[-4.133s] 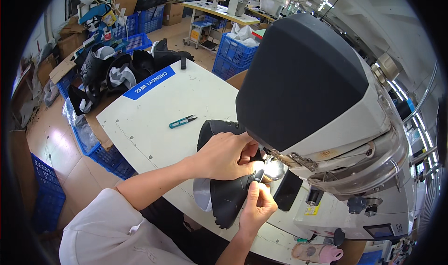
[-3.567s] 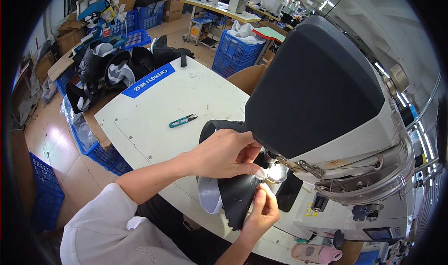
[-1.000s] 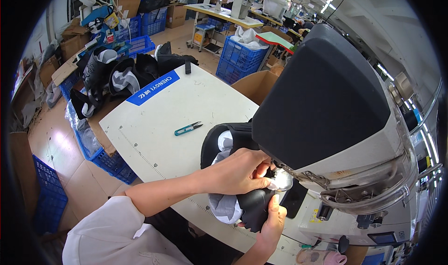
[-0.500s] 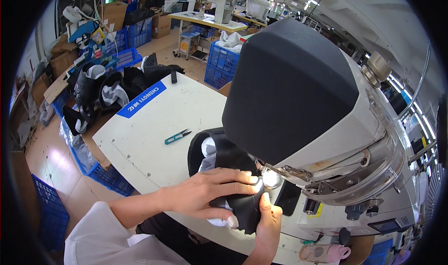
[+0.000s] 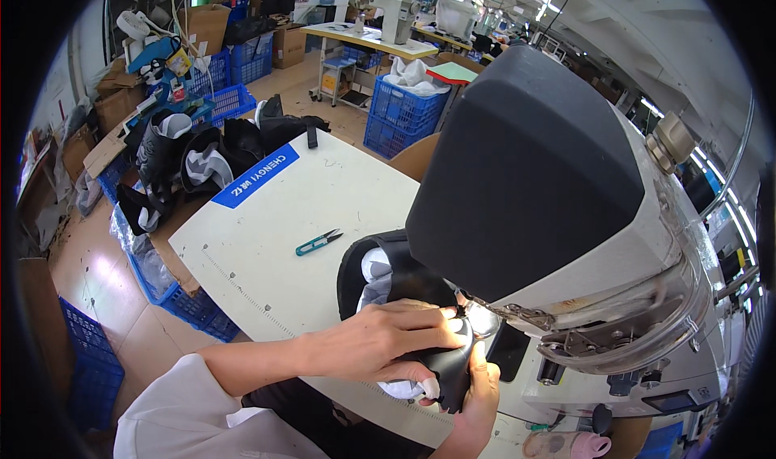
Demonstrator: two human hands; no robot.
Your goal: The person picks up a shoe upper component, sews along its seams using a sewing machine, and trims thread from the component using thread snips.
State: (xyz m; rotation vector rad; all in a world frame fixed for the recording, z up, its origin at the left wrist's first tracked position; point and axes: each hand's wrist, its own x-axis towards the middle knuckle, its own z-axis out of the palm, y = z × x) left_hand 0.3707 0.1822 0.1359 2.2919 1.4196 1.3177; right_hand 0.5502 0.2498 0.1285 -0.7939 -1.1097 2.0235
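Holding a black leather piece (image 5: 412,273) close against the left side of the sewing machine (image 5: 525,168), with both bare hands on it. Curving like part of a shoe, and showing a pale grey lining (image 5: 376,269) along the side away from the sewing machine.

Laid across the top of the leather: the left hand (image 5: 380,342), partly open, with nearly straight fingers pointing at the sewing machine and with the thumb spread apart toward the near rim. Just beside those fingertips, a round metal part (image 5: 483,322) of the sewing machine, brightly lit.

Pinching the leather at its edge, just below the sewing machine's lit part: the right hand (image 5: 482,386), mostly closed, with the thumb on top and with the fingers largely hidden underneath. Impossible to tell the exact grip of those hidden fingers.

On the white table (image 5: 259,249) to the left of the sewing machine, well apart from it, a small pair of thread scissors (image 5: 318,242) with a teal handle, lying slightly open. Beneath the near side of the sewing machine, a dark phone (image 5: 509,352). Nearer than the sewing machine, a clear bottle with a pink lid (image 5: 596,445).

Far to the left of the sewing machine, past the table's edge, a heap of black and grey pieces (image 5: 194,152) beside blue crates (image 5: 190,309). Behind the sewing machine, a second machine (image 5: 396,18) on another table.
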